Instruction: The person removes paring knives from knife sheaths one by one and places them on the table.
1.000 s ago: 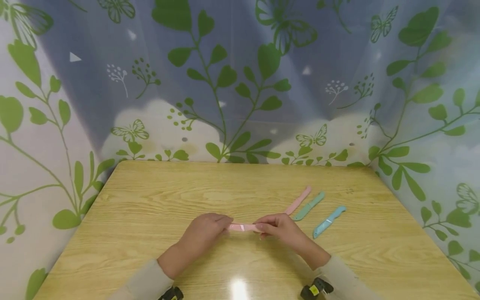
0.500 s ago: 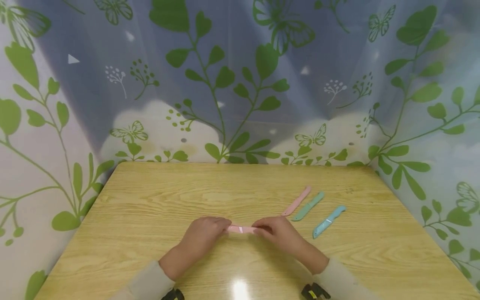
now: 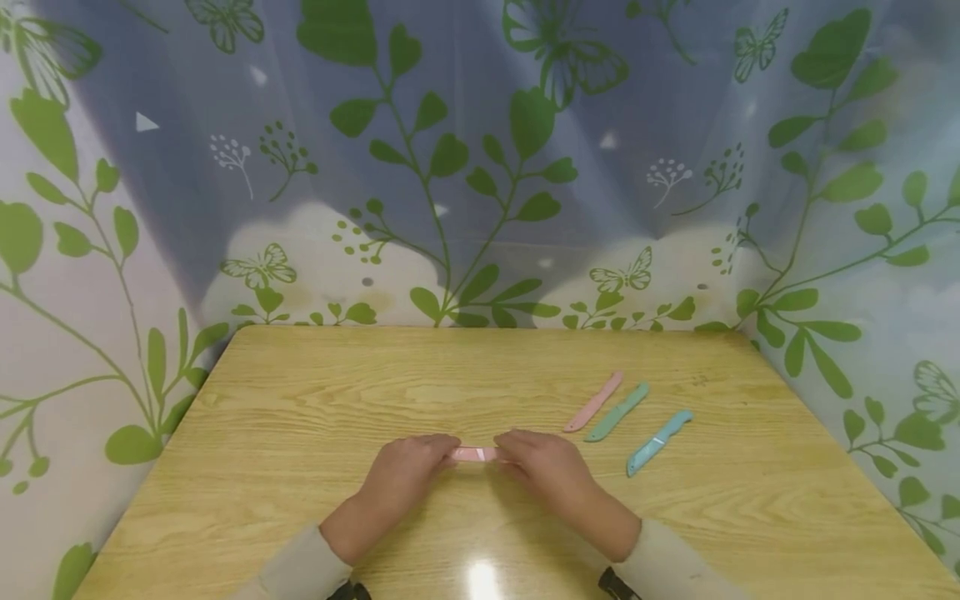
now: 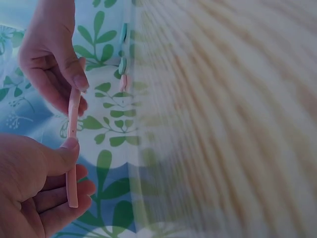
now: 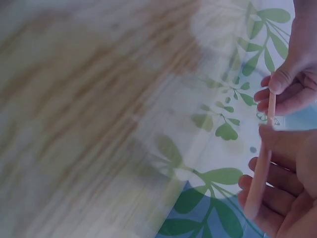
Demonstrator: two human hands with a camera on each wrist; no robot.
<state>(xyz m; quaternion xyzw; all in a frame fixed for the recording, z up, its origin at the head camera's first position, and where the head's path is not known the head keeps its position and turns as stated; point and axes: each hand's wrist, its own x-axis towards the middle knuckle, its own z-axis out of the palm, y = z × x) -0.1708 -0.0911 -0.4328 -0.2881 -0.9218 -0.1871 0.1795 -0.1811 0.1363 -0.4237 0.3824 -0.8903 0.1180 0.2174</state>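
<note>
A small pink paring knife (image 3: 471, 454), apparently in a matching pink sheath, is held level just above the table between both hands. My left hand (image 3: 405, 479) pinches its left end, thumb on one side and fingers on the other. My right hand (image 3: 547, 475) pinches the right end, covering most of the handle. A short middle stretch with a whitish band shows between the hands. In the left wrist view the knife (image 4: 73, 121) appears edge-on as a thin pink strip, and in the right wrist view its near end (image 5: 256, 193) sticks out past the right thumb.
On the table (image 3: 315, 375), to the right, lie another pink knife (image 3: 593, 402), a green knife (image 3: 617, 412) and a blue knife (image 3: 659, 443), all slanted alike. A leaf-patterned curtain (image 3: 480, 208) hangs behind the table and along both sides.
The right hand has shifted its grip leftward along the pink knife, so less of it shows between the hands. The left hand keeps its pinch and has barely moved.
</note>
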